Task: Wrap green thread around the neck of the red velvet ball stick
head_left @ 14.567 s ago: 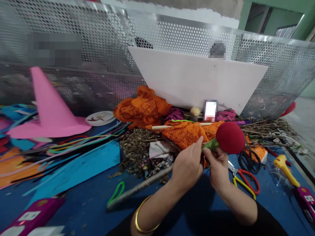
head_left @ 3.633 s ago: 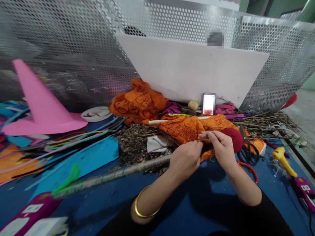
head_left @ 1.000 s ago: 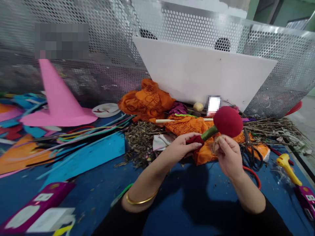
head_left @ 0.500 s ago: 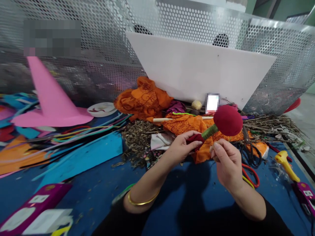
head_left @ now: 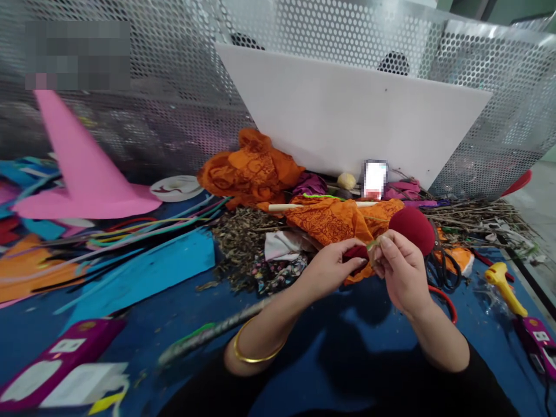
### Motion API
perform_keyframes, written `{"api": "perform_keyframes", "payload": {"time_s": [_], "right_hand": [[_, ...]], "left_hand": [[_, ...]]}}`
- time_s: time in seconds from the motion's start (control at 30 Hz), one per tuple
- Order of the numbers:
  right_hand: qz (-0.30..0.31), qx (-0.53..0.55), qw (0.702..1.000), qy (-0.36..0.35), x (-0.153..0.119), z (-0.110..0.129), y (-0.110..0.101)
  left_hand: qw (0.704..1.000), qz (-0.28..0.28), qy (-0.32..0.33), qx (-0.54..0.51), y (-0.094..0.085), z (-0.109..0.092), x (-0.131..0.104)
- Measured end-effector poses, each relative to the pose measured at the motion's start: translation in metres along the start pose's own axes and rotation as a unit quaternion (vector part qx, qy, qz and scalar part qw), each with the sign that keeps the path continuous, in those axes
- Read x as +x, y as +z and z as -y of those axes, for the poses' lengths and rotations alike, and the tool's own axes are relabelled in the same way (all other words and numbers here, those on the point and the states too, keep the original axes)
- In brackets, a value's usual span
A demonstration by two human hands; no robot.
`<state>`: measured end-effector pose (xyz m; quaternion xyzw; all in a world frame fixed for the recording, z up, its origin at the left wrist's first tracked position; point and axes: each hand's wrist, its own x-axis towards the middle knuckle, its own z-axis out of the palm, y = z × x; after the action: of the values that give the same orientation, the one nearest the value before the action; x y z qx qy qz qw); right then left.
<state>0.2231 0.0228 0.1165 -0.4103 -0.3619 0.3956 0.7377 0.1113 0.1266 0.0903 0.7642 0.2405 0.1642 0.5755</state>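
Note:
My left hand (head_left: 341, 263) is closed round the dark red fabric end (head_left: 357, 255) of a bundle whose other end is a round red ball (head_left: 412, 230). Between the two ends, the green wrapped neck is mostly hidden by my right hand (head_left: 397, 263). The fingers of that hand are pinched together at the neck on a thin, pale green strand (head_left: 372, 246). Patterned orange cloth (head_left: 332, 223) lies just behind my hands.
Scissors (head_left: 449, 272) and a yellow glue gun (head_left: 506, 289) lie to the right. Dried leaves (head_left: 243, 237), blue sheet (head_left: 174, 269) and a pink cone hat (head_left: 82, 168) are leftward. A white board (head_left: 356, 116) leans behind.
My right hand has moved up against the neck and now covers it. The red ball has shifted lower and slightly right. A grey rod now shows beneath my left forearm.

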Motion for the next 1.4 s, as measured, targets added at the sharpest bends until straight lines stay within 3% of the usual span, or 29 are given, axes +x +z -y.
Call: {"api": "perform_keyframes", "payload": {"time_s": [0.2,0.43,0.73,0.93,1.1,1.27,1.4], "right_hand": [[-0.008,0.035,0.998,0.047,0.0,0.001,0.008],[-0.016,0.09,0.993,0.078,0.003,0.012,0.003],[0.008,0.103,0.99,0.1,0.004,0.007,0.005],[0.004,0.109,0.991,0.079,0.011,0.002,0.0],[-0.013,0.044,0.998,0.05,0.013,0.001,-0.001],[-0.01,-0.015,1.0,0.026,0.017,-0.003,-0.008],[-0.027,-0.017,0.999,0.038,0.02,-0.007,-0.011]], "left_hand": [[0.998,0.011,-0.023,-0.058,0.001,0.002,0.003],[0.974,0.062,-0.118,-0.182,-0.01,-0.002,0.005],[0.986,0.03,-0.058,-0.155,0.0,-0.002,0.005],[0.999,0.023,-0.027,-0.02,0.003,-0.004,0.001],[0.992,0.012,-0.004,0.122,0.005,-0.005,-0.005],[0.957,0.029,-0.005,0.289,0.006,-0.014,-0.009],[0.898,0.025,0.035,0.439,0.008,-0.017,-0.012]]}}
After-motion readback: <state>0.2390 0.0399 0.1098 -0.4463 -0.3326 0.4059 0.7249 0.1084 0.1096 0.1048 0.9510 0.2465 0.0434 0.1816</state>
